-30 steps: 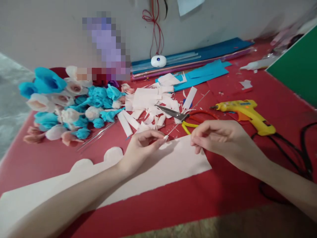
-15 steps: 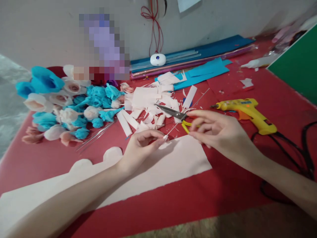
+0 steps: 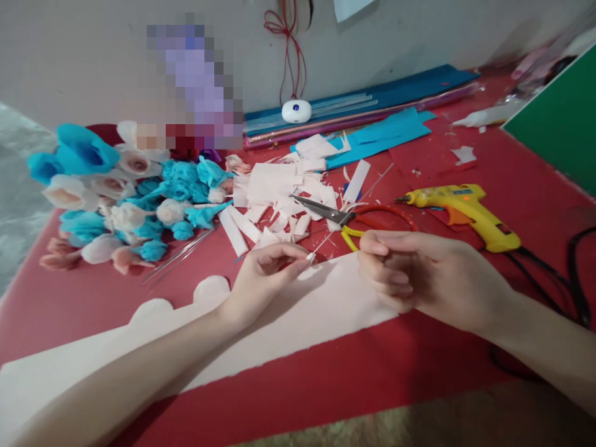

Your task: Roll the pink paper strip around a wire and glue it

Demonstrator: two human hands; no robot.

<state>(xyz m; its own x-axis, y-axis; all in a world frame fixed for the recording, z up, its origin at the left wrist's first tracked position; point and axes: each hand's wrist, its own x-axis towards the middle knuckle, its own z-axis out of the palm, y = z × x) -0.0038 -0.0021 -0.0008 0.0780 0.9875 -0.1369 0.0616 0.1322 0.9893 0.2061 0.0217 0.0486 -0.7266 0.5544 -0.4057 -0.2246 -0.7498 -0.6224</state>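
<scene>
My left hand (image 3: 265, 276) is closed in a pinch on a thin wire stem (image 3: 326, 243), which has a small bit of white paper at its end near my fingertips. The stem points up and to the right. My right hand (image 3: 414, 273) is held apart from it, fingers curled in and thumb against the index finger; whether anything is between them is hidden. Just beyond my right hand lie scissors (image 3: 342, 216) with red and yellow handles. Under both hands a long pale paper strip (image 3: 344, 288) lies on the red table (image 3: 298, 397).
White paper scraps (image 3: 274, 183) pile up behind the hands. Blue and white paper flowers (image 3: 135, 211) lie at the left. A yellow glue gun (image 3: 465, 208) with a black cord (image 3: 549, 276) is at the right. Blue paper (image 3: 382, 139) lies farther back.
My right hand has moved down and toward me, away from the scissors, and its fingers have curled in. The red handle shows more now. My left hand stays put.
</scene>
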